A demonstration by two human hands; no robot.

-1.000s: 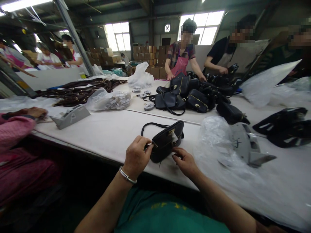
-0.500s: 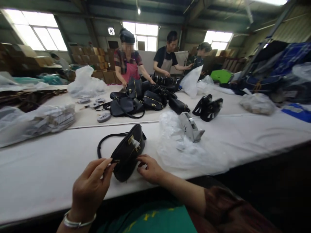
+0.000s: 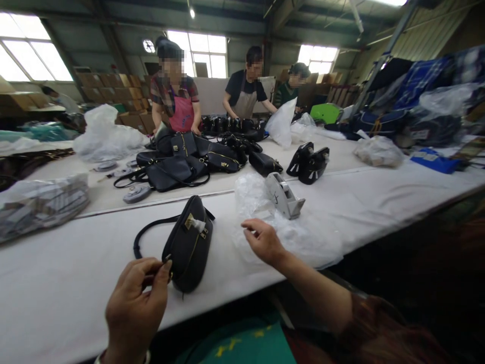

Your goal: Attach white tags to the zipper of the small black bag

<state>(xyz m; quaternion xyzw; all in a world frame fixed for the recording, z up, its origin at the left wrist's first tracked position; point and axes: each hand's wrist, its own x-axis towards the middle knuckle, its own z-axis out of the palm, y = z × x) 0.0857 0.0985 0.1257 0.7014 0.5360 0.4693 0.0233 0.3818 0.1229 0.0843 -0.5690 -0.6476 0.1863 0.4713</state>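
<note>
A small black handbag (image 3: 191,247) with a gold zip, a gold clasp partly wrapped in white material and a looped black strap rests on the white-covered table before me. My left hand (image 3: 138,293) pinches its near left end, by a bit of gold hardware, thumb against the fingers. My right hand (image 3: 263,240) is off the bag, over the clear plastic bags (image 3: 253,202), its fingers loosely bent and nothing visible in them. Just beyond that hand, a grey tape dispenser (image 3: 284,197) sits on the plastic.
Several black handbags (image 3: 174,172) are heaped farther back, with two upright black pieces (image 3: 308,164) to their right. A filled plastic bag (image 3: 41,202) lies at left, near a grey roll (image 3: 137,193). Co-workers (image 3: 176,96) stand across the table (image 3: 83,268).
My right hand has left the handbag's side and moved right, toward the tape dispenser. The left hand keeps its pinch at the bag's end. The view has turned slightly right.
</note>
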